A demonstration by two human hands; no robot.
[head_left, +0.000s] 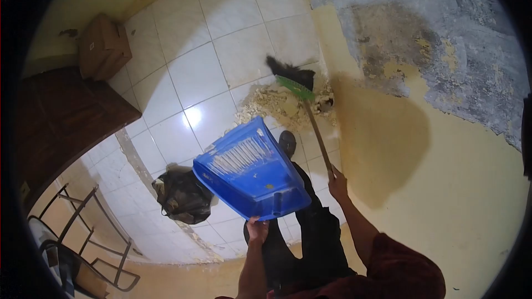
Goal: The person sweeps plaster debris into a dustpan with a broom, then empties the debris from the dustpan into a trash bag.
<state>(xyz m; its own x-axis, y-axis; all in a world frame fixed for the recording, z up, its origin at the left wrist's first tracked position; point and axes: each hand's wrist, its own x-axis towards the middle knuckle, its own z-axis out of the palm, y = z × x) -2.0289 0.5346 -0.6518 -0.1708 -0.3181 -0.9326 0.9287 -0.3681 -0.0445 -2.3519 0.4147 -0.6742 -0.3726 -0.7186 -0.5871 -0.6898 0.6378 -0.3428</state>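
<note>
My left hand [257, 229] grips the near edge of a blue plastic paint tray [244, 169], tilted in front of my legs. Whitish residue coats the ridges of its sloped part. Around the wooden handle of a broom [317, 138], the fingers of my right hand [337, 184] are closed. The broom's green head with dark bristles [293, 79] is over the far side of a pile of pale plaster rubble [271, 103] by the wall. The tray's far edge overlaps the near side of that pile in this view.
A black plastic bag [183, 195] sits on the tiled floor left of the tray. Farther off are a cardboard box [104, 48], a dark wooden door [72, 116] and a metal-framed chair [88, 232]. The right wall [388, 149] has peeling paint. My shoe [287, 144] stands near the rubble.
</note>
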